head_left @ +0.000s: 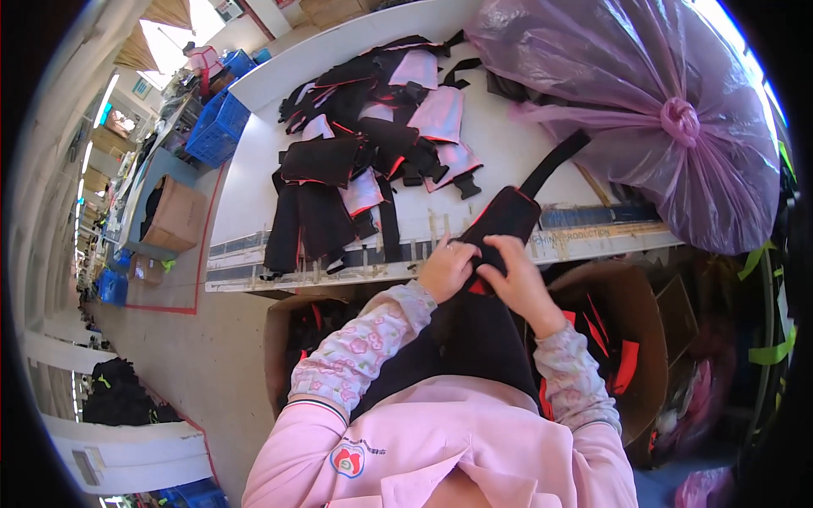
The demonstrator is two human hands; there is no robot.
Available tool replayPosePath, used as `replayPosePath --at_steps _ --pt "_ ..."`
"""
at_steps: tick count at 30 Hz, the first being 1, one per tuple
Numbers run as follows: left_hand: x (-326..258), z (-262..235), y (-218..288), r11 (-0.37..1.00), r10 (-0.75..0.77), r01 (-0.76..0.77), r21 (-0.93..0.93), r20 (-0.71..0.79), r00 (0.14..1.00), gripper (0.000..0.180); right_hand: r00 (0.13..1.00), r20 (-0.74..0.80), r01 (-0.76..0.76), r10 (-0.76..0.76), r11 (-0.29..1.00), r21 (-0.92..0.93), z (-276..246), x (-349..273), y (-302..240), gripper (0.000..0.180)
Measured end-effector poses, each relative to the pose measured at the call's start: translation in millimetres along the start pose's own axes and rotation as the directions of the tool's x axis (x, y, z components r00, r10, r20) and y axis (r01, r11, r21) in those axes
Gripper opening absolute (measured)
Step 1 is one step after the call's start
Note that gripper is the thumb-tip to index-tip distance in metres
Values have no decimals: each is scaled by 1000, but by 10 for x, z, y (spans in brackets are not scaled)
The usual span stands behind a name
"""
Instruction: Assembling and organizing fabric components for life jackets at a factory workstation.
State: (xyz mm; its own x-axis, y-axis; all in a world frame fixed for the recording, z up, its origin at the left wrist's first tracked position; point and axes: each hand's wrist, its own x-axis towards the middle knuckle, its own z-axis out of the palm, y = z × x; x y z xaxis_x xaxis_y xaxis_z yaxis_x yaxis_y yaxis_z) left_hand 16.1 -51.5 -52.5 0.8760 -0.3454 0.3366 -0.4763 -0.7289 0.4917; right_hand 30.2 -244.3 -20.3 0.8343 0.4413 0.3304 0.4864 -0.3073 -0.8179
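Fingers point(464, 251) pinching black pad point(506, 216) — table point(508, 144) edge

Long white table point(254, 161) runs across a grey concrete floor point(212, 356) marked with red lines; blue plastic crates point(216, 127) beyond, daylight pouring through far windows point(165, 46).

Box contents point(605, 339) behind forearm point(563, 372)

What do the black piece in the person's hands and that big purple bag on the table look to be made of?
The black piece looks like matte padded fabric with thin red edging and a woven-looking strap; both the left hand and the right hand hold it. The purple bag seems thin plastic film: glossy, translucent, wrinkled, knotted shut.
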Motion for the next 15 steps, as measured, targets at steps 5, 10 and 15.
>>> replayPosePath --at_steps 5,10,15 --pt "-52 221 143 988 -95 77 -134 -133 987 21 996 -83 -13 -19 930 -366 250 -316 -22 54" --pt "8 276 268 957 -196 145 -250 -189 962 17 965 -208 -237 157 862 -449 137 -267 157 31" --pt "-152 218 267 987 -133 100 -126 -292 947 35 886 -261 -390 383 921 27 265 -125 325 19"
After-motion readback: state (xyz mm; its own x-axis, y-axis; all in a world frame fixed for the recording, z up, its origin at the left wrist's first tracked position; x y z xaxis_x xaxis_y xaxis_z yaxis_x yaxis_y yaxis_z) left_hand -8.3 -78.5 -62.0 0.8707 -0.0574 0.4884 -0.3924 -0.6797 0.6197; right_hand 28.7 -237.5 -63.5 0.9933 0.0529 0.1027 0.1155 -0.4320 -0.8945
